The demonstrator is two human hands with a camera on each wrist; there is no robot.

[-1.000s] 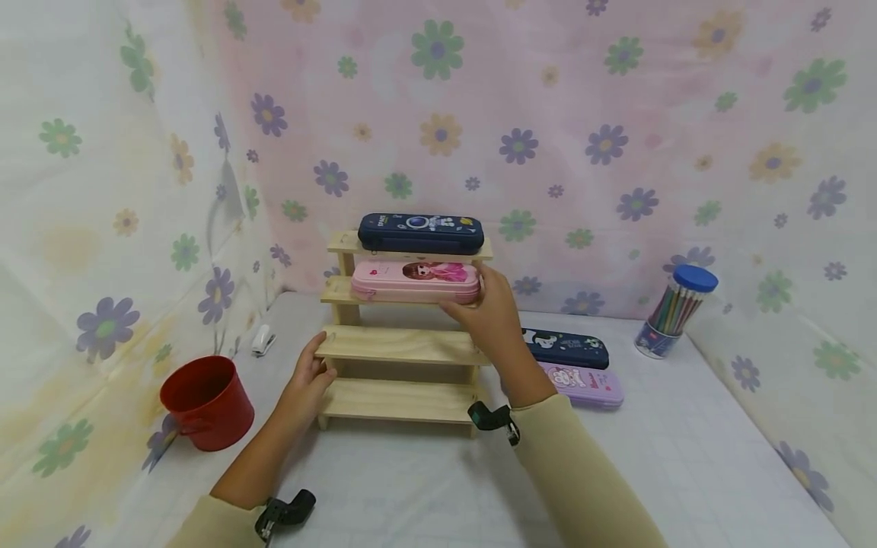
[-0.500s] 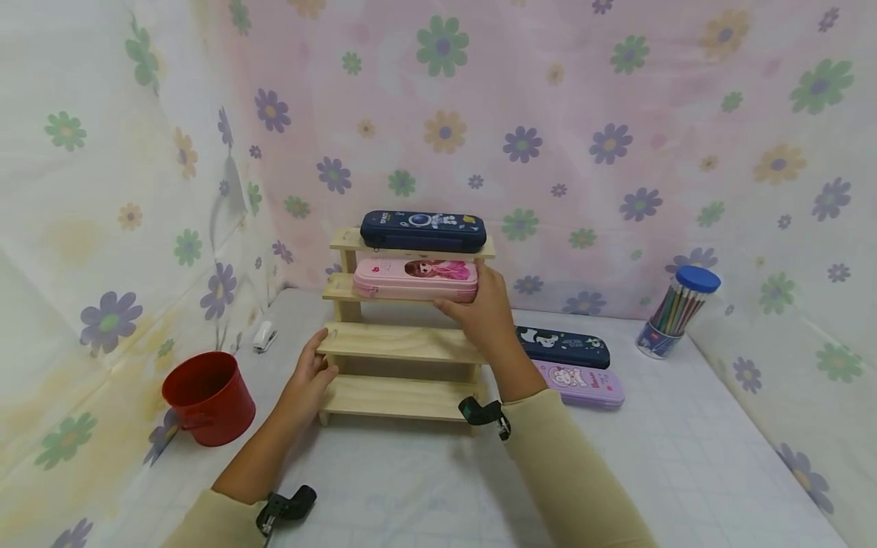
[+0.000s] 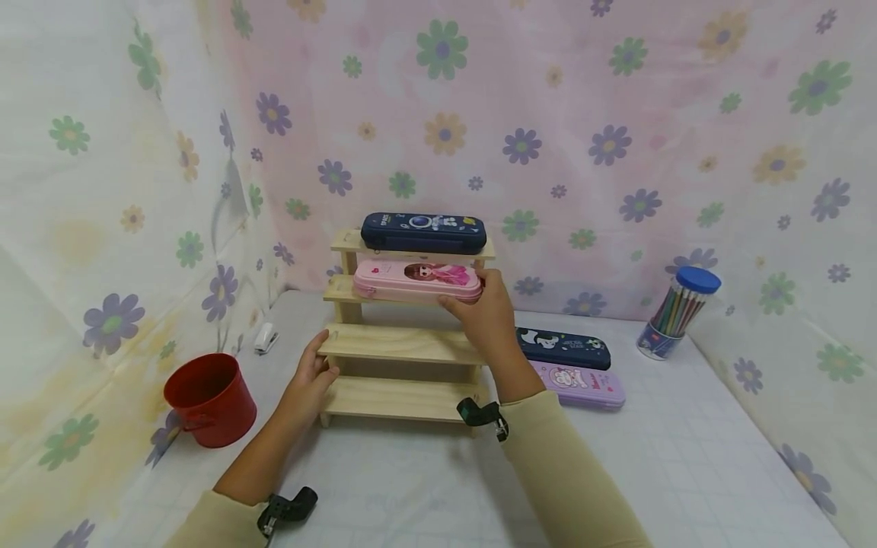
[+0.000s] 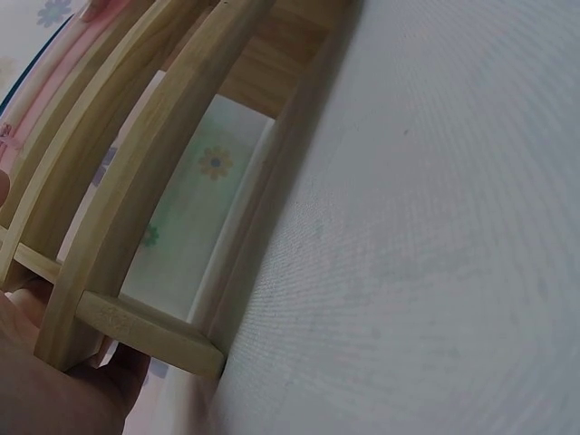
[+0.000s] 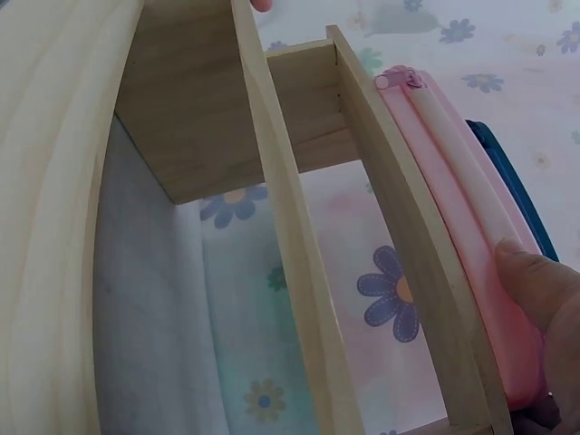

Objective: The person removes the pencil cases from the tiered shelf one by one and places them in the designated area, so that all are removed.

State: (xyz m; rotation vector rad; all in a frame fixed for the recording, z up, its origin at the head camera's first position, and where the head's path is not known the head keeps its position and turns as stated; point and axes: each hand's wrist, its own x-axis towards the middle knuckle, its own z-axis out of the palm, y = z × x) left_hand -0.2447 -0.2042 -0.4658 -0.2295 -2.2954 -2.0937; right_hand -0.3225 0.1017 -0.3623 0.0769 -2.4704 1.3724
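A stepped wooden shelf (image 3: 404, 342) stands on the table in the head view. My left hand (image 3: 306, 384) grips its left side by the second-lowest board; in the left wrist view its fingers reach behind the wood. A pink pencil case (image 3: 414, 281) printed with a girl lies along the second board from the top. My right hand (image 3: 488, 316) holds this case by its right end, and the right wrist view shows the thumb (image 5: 535, 276) against its front side. A dark blue space pencil case (image 3: 423, 233) rests on the top board.
Right of the shelf lie a dark blue panda pencil case (image 3: 565, 348) and a purple pencil case (image 3: 582, 386). A blue-lidded tub of pencils (image 3: 674, 312) stands far right. At left are a red bucket (image 3: 212, 403) and a small white object (image 3: 263, 338). Patterned cloth walls (image 3: 438, 152) surround the table.
The right end of the pink pencil case shifts very slightly with my right hand, staying on its board. My left hand keeps its place on the shelf.
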